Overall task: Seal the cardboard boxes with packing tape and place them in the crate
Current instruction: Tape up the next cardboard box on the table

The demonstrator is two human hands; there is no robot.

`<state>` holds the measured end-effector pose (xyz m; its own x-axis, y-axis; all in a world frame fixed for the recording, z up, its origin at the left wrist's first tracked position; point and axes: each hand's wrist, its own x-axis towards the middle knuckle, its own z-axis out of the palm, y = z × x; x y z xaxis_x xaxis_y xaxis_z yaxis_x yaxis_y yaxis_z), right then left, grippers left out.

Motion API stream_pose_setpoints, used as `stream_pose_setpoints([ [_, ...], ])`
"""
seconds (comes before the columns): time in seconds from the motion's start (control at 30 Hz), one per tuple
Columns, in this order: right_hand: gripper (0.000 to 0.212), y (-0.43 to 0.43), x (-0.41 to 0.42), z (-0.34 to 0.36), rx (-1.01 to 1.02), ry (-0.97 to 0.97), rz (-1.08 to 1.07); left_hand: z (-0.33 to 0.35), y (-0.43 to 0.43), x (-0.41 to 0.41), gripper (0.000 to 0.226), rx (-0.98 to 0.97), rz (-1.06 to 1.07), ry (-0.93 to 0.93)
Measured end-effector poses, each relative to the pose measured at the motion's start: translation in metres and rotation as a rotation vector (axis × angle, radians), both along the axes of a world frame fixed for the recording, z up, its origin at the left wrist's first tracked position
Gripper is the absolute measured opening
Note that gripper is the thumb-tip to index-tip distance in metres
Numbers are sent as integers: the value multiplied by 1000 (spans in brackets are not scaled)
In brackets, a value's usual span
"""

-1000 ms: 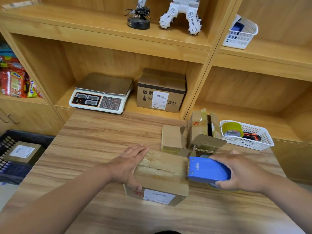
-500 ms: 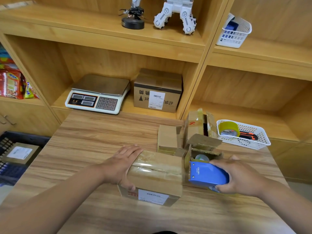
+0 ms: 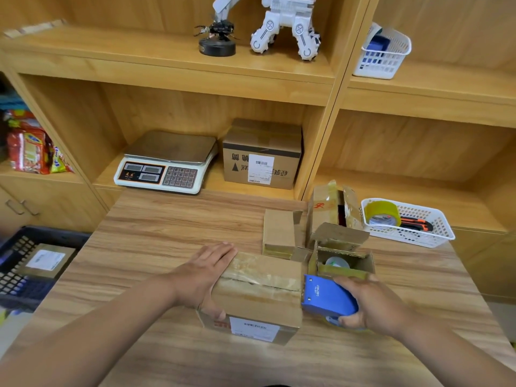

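A closed cardboard box (image 3: 259,294) with a white label on its front lies on the wooden table. My left hand (image 3: 205,275) lies flat against its left end, fingers straight over the top edge, thumb down the front. My right hand (image 3: 371,305) grips a blue tape dispenser (image 3: 326,298) pressed against the box's right end, level with the centre seam. Behind it stands an open box (image 3: 344,259) with flaps up and something pale inside. A dark crate (image 3: 16,275) at the far left holds one sealed, labelled box (image 3: 46,261).
Two more small boxes, one beige (image 3: 279,230) and one taped (image 3: 332,208), stand behind the open one. A white basket (image 3: 435,233) with a yellow tape roll and an orange cutter sits at the right. The shelf behind holds a scale (image 3: 164,166) and a larger box (image 3: 262,155).
The dispenser in my right hand has slid from the box's top right edge down onto its right end. My left hand has stayed against the left end.
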<state>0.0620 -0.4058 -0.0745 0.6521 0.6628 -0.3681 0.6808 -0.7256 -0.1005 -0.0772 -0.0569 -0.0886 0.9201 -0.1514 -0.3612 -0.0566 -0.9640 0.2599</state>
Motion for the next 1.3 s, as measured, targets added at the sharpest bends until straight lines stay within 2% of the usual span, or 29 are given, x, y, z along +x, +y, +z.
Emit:
stream_pose_setpoints([
  [0.13,76,2,-3,-2,27,-2,-3,2,-15,6,136,132,-58,-45],
  [0.37,72,0,-3,-3,87,-16,26,-2,-108,42,134,41,-242,-129],
  [0.57,72,-5,-5,-8,124,-41,20,-15,-133,50,130,87,-229,-193],
  [0.87,73,-7,-11,-10,169,-30,-9,3,-139,54,130,83,-218,-124],
  [0.97,72,-6,-12,5,182,-14,-21,15,-134,55,129,25,-195,-150],
  [1.13,67,11,-11,61,343,37,-27,39,-96,47,127,-298,-38,-168],
  [1.3,65,45,-6,107,368,86,-6,56,-64,29,127,-501,127,-188],
])
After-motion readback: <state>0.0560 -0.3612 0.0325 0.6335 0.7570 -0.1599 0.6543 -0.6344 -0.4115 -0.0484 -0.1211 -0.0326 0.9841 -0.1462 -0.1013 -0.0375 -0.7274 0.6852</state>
